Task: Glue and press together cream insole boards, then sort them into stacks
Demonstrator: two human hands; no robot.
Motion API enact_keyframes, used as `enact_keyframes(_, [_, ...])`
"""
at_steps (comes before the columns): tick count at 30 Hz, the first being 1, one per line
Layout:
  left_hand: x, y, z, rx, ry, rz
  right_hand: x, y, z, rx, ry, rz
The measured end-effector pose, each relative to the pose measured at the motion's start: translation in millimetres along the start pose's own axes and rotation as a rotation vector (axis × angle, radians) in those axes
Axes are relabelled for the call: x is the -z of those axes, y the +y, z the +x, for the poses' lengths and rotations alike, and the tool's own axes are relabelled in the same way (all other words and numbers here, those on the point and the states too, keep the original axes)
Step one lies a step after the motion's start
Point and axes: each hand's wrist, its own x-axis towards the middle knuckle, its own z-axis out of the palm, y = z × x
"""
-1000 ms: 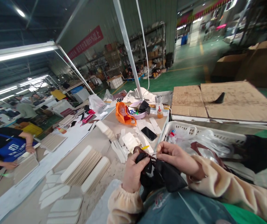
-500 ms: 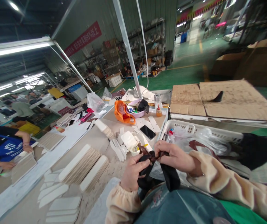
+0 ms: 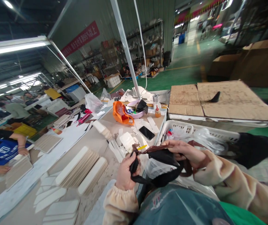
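A dark strip of cloth, black with a brown edge, stretches between my hands above the table's near corner and hangs in a loop below. My left hand is closed on its left end, thumb on top. Farther right, my right hand grips the other end, with brown and black folds hanging beneath the fingers. Just beyond the cloth lies a white block-like item with a small yellow piece beside it. A black phone rests on white pieces behind my hands.
Stacked long boards and loose pale pieces lie at left. A white basket with plastic bags stands at right, near flattened cardboard. An orange bag and glue bottle sit farther back. A co-worker handles boards at far left.
My hands have moved apart, the right one to the right and the left one slightly left. The bunched cloth is now drawn out between them.
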Motion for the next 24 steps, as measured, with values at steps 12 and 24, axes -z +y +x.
enact_keyframes(12, [-5.1,-5,11,0.141,-0.059,-0.177,32,-8,-15,-0.021,0.104,0.116])
enact_keyframes(24, [-8.1,-15,21,0.043,-0.078,-0.231,73,2,-20,0.061,0.268,-0.082])
